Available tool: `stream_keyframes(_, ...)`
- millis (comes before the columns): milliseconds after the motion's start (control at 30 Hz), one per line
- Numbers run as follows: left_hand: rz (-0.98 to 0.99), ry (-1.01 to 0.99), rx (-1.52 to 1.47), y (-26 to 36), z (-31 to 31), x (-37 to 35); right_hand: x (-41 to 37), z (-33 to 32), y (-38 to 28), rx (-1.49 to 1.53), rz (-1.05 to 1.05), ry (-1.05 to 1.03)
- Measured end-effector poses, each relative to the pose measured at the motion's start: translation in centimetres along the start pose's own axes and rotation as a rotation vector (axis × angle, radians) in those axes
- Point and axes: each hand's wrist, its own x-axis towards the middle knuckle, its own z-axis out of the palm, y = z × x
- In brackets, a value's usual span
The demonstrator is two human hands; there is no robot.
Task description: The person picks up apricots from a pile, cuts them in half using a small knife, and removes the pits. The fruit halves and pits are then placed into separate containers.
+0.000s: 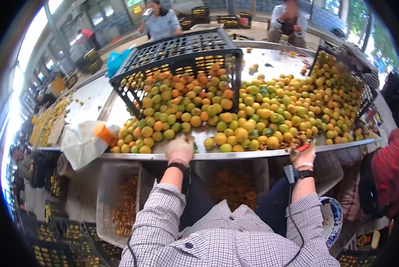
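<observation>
At the near rim of the metal table, my left hand (180, 150) is closed, its fingers curled on the surface beside small round green-to-orange fruits (241, 135). What it holds, if anything, is hidden. My right hand (303, 156) rests at the same rim, farther right, closed around a small tool with a red handle (302, 148); its working end is not clear. Brownish scraps (293, 143) lie just beyond that hand. Both hands look thinly gloved. A black plastic crate (177, 49) lies on its side, with fruit spilling from its open front toward me.
An orange cup-like container (105, 133) and a white plastic bag (81, 144) are at the left. Another tipped crate (369, 100) spills fruit on the right. Below the metal table edge (235, 155) stand bins (102, 202) with brown scraps. Two people sit across the table.
</observation>
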Motion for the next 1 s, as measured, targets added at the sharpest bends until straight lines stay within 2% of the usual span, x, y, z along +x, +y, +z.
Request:
stream_keyframes(133,-0.011,-0.005,-0.045,-0.4,0.5,0.3,0.1,0.0,0.1,-0.072,-0.028,0.074)
stream_keyframes(467,0.007,0.035,-0.04,-0.6,0.6,0.2,-0.1,-0.3,-0.3,-0.143,-0.003,0.017)
stream_keyframes(600,-0.028,-0.004,-0.025,-0.5,0.1,0.1,-1.7,1.7,0.0,-0.168,-0.032,0.119)
stream_keyframes(1000,0.003,0.008,-0.079,-0.7,0.1,0.1,-2.3,1.7,-0.1,-0.204,-0.023,0.044)
